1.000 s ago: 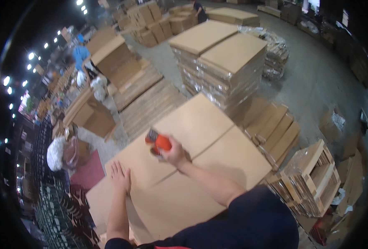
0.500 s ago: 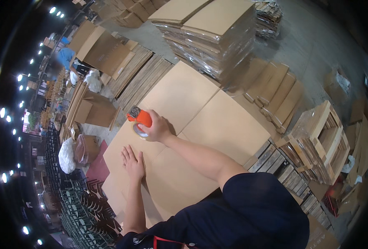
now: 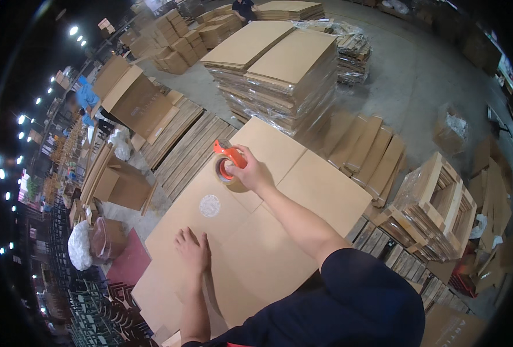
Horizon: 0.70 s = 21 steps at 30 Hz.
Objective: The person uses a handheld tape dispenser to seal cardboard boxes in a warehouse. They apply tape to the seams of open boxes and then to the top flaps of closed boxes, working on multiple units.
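Observation:
My right hand grips an orange tape dispenser with a roll of tape on it. It is above the far part of a large flat cardboard piece, which has seams between its panels. My left hand rests on the same cardboard, nearer to me, with its fingers apart and nothing in it. Between the two hands, a pale round mark shows on the cardboard. Whether tape is stuck down anywhere, I cannot tell.
Beyond the cardboard stands a film-wrapped stack of flat cardboard. Wooden pallets lie at the far left, a wooden frame stack at the right. Stacked chairs are at the lower left. A person in blue works at the far left.
My right hand has moved the tape dispenser to the right and away from my left hand, uncovering the pale round mark. The view has shifted, showing more of the far floor.

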### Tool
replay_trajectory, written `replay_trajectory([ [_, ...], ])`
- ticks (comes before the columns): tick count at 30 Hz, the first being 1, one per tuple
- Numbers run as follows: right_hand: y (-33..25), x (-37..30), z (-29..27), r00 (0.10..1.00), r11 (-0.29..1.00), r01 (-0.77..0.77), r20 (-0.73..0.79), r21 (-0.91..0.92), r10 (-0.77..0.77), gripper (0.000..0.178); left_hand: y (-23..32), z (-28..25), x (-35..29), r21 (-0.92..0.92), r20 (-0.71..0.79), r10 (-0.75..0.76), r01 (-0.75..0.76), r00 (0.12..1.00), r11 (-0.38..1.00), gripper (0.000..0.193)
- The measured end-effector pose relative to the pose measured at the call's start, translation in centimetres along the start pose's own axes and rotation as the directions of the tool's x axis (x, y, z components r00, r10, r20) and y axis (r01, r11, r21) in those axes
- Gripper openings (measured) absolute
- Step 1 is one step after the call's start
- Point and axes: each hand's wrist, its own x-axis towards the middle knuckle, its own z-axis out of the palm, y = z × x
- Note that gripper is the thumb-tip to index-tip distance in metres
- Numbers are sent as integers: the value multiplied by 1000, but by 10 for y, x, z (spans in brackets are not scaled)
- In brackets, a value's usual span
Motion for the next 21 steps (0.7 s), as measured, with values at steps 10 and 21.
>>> replay_trajectory([
  [10,2,0,18,999,999,44,-10,15,-44,61,-12,16,145,-298,-273,14,-99,962,950,51],
  [21,28,-22,61,929,513,-337,367,789,46,68,-45,27,147,-996,-47,-96,-40,994,82,29],
])
